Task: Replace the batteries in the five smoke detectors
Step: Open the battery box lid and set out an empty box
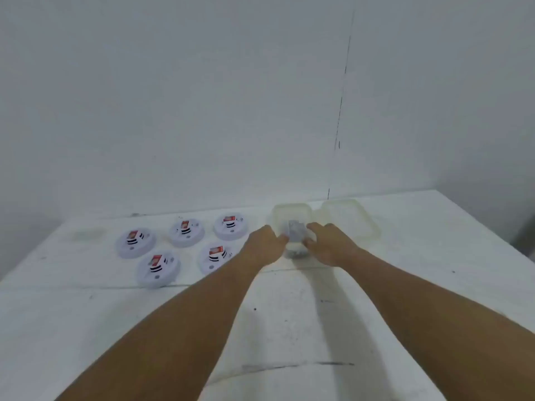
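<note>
Scuffed white table (289, 328) against a plain white wall (202, 96) with a thin dark crack (343, 91).

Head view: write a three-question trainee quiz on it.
1. True or false: the detectors lie left of the box.
2. How many detectors show?
3. The lid lies: A) on the box, B) right of the box, C) on a detector.

Key: 1 true. 2 five. 3 B. Both the left hand and right hand are at the box; their grip is too blurred to judge.
</note>
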